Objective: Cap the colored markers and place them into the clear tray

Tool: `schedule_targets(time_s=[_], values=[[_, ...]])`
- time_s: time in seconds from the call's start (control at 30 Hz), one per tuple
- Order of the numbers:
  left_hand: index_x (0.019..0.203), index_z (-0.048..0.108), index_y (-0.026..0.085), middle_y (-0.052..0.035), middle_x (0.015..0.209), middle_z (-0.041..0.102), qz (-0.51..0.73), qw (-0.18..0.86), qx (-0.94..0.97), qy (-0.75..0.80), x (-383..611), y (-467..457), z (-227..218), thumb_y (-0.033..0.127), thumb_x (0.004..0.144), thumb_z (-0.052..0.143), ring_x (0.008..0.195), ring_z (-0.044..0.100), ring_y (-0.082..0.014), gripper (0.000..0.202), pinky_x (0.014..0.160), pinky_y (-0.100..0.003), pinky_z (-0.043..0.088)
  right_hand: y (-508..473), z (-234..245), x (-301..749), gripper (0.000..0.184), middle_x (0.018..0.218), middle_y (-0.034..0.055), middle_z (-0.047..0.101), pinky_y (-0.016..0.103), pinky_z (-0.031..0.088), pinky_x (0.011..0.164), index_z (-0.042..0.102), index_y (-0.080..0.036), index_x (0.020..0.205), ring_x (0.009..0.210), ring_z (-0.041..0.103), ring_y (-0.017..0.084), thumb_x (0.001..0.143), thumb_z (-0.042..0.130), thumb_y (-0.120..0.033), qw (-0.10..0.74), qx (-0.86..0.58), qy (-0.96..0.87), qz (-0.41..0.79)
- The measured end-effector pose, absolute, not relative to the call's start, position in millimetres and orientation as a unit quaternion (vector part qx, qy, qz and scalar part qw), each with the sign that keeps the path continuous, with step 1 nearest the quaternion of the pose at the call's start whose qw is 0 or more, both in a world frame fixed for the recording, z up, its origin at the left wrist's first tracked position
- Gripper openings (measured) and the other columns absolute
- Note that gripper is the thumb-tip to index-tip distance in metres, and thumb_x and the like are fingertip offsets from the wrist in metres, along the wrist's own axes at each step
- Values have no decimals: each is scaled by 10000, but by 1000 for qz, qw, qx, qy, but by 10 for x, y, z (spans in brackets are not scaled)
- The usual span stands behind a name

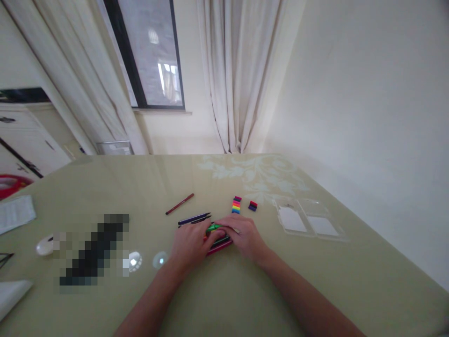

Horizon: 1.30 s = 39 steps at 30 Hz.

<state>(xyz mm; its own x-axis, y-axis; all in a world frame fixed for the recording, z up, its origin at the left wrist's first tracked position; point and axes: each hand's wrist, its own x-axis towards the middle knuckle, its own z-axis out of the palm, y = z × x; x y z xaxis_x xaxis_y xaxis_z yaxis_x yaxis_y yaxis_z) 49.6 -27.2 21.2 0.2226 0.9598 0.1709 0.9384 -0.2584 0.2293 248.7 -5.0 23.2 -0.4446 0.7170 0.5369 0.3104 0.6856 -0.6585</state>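
— Where is the green pen (213,228)?
— Middle of the table (245,299), between the two hands. Left hand (189,241) pinches it from one side, right hand (245,234) from the other. Both grips closed on it; fingers hide much of its length.
— Anything crowding them?
— Yes. A crimson pen (219,248) slants out under the thumbs. Dark pens (194,218) lie just past the left knuckles. One brown-red pen (179,204) sits apart, farther off.
— Beyond the right hand?
— A row of coloured caps (236,205), close to the knuckles; a smaller dark-and-red cluster (252,206) just beside it.
— Room to move?
— Rightward, open tabletop, then the clear case (302,213), spread flat, inside the slanting right edge. Far edge well past the pens. Tabletop also shows between the forearms (150,299). Leftward, a dark shape (93,250), too blurred to tell.
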Motion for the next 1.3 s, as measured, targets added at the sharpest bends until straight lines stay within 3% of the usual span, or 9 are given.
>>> schedule_targets(time_s=[0.17,0.33,0.43,0.53,0.67,0.9,1.0,1.17,1.3], values=[[840,677,253,-49,796,751,162,43,710,684,342,-206,259,627,979,489,765,700,-251,441,654,-301,420,-1,277,2556,189,993,54,807,326,587,868,802,-258,1080,906,745,204,997,639,-308,453,-359,-785,223],[1323,624,178,-124,1178,675,302,19,704,642,147,-86,116,362,1067,288,1109,631,-266,461,977,-410,470,134,325,2736,222,1073,79,792,344,567,836,759,-229,1070,878,726,214,981,594,-348,481,-495,-701,180],[1437,560,182,-127,1206,621,302,23,691,657,89,-11,-3,273,1045,291,1125,606,-266,484,1003,-437,477,251,322,2908,218,975,65,790,326,545,759,708,-223,1067,793,705,207,943,603,-369,474,-562,-657,169],[1382,607,207,-114,1200,629,306,32,691,654,58,56,-81,238,1017,356,1133,603,-264,445,1018,-437,483,350,288,3068,150,881,45,768,324,511,737,687,-225,968,761,687,206,897,637,-346,422,-613,-652,145],[1167,690,209,-99,1153,695,311,48,700,641,38,93,-99,272,1008,426,1127,620,-274,315,1012,-444,484,411,218,3169,54,845,46,711,319,461,743,710,-215,829,788,646,204,841,708,-268,311,-644,-694,87],[947,696,207,-78,999,722,293,69,732,612,68,66,-52,398,1043,414,983,658,-260,354,940,-416,498,394,155,3160,21,840,48,700,307,430,710,738,-209,857,803,641,207,839,731,-216,230,-658,-714,65],[974,714,203,-85,1028,730,294,63,716,630,30,80,-51,381,1043,404,1009,660,-262,364,951,-406,499,380,167,3162,23,810,48,709,310,423,687,735,-212,843,780,648,212,850,717,-224,220,-664,-711,68],[1263,682,188,-129,1323,675,287,-16,618,731,-120,89,-33,283,1030,368,1195,597,-336,402,986,-494,482,364,186,3155,54,801,49,719,310,398,648,704,-220,800,761,650,218,853,712,-215,205,-687,-695,57],[1203,695,204,-129,1237,712,245,-1,591,768,-219,69,-4,302,1014,411,1131,625,-356,355,921,-498,499,368,210,3152,50,828,48,721,316,410,675,690,-218,824,791,651,224,863,704,-190,210,-686,-695,53]])
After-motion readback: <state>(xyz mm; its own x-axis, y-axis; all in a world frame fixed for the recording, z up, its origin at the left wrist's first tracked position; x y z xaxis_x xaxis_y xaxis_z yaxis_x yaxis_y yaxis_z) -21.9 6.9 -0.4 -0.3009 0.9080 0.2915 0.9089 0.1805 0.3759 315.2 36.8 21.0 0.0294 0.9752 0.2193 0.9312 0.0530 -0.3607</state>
